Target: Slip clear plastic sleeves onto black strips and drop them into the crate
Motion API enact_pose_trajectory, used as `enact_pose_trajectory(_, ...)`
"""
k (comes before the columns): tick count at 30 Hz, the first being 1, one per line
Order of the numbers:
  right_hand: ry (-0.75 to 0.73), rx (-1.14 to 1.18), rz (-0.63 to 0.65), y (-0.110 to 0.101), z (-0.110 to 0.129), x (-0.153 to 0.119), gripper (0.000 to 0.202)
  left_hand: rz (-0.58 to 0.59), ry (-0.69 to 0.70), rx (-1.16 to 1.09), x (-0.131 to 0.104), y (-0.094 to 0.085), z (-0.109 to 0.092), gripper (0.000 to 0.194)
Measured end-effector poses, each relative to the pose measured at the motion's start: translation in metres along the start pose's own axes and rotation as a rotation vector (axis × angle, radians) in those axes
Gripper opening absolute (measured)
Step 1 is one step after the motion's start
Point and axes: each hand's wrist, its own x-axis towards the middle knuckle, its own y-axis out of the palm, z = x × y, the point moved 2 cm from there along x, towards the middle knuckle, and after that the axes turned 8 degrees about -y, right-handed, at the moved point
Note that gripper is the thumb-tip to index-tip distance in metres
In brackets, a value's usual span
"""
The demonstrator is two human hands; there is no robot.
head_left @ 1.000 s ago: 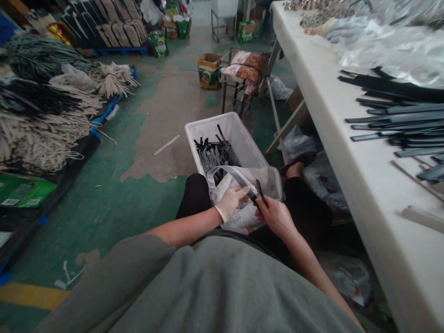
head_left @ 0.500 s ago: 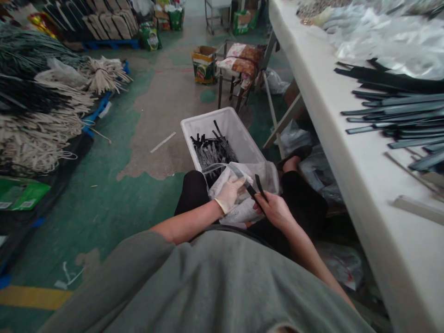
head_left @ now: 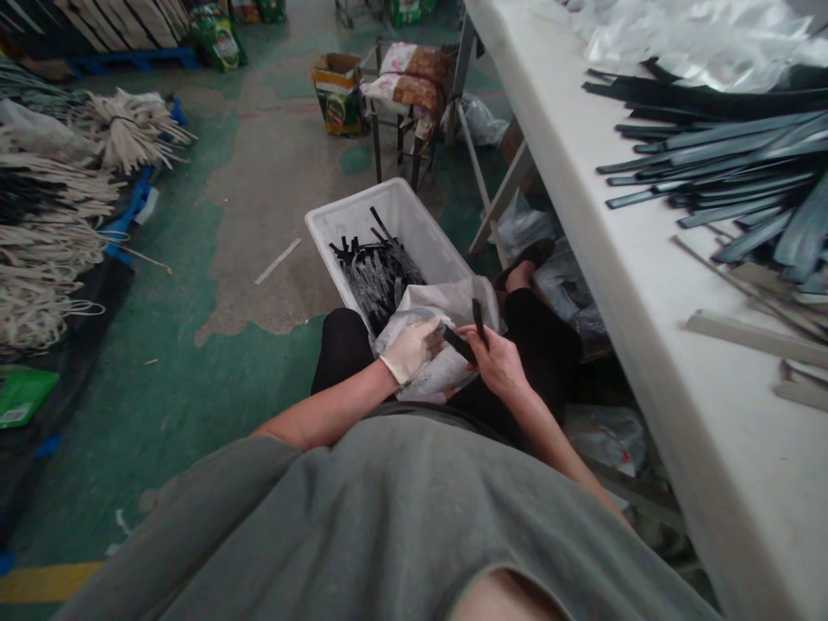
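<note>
My left hand [head_left: 412,349], in a pale glove, is closed on one end of a dark strip [head_left: 458,343] above my lap. The bare right hand [head_left: 492,358] pinches the strip's other part, and a short black end [head_left: 479,317] sticks up from its fingers. Under both hands lies a white cloth or bag [head_left: 446,302] across my thighs and the near end of a white bin [head_left: 323,226]. Many black and grey strips [head_left: 379,272] lie in the bin.
A white table [head_left: 582,259] on the right bears dark strips [head_left: 724,164] and clear plastic [head_left: 699,43]. Beyond the bin are a stool with a cushion [head_left: 414,73] and a cardboard box [head_left: 337,93]. Cord bundles [head_left: 48,250] lie on the left.
The view has shifted, so the bin, table and floor items sit further left and higher. Both hands still hold the strip, and its free black end stands more upright.
</note>
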Motion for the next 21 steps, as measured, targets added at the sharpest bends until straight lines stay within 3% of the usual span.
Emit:
enact_pose_trajectory(4,-0.221,0.111,-0.167,-0.008,-0.010,-0.019,0.034,0.006,-0.097,-0.013,-0.006,-0.013,-0.024,0.015)
enact_pose_trajectory(7,-0.444,0.044,-0.070,-0.004,-0.001,-0.023,0.031,0.017,-0.121,-0.002,-0.006,-0.015,-0.021,0.017)
enact_pose_trajectory(10,-0.521,-0.019,0.058,0.005,0.010,-0.015,0.038,0.056,-0.120,0.004,-0.006,-0.009,-0.007,0.020)
enact_pose_trajectory(14,-0.502,-0.005,0.087,0.010,0.017,-0.001,0.034,0.148,-0.133,0.015,-0.010,-0.004,0.003,0.022)
enact_pose_trajectory(17,-0.401,0.055,0.000,0.001,0.020,0.000,0.023,0.216,-0.259,-0.007,-0.009,-0.007,0.001,0.028)
enact_pose_trajectory(19,-0.312,0.108,-0.054,-0.012,0.019,-0.008,0.021,0.204,-0.282,-0.017,-0.001,-0.015,-0.009,0.038)
enact_pose_trajectory(21,-0.236,0.195,-0.035,-0.028,0.016,-0.023,0.020,0.145,-0.146,-0.018,0.014,-0.026,-0.032,0.043)
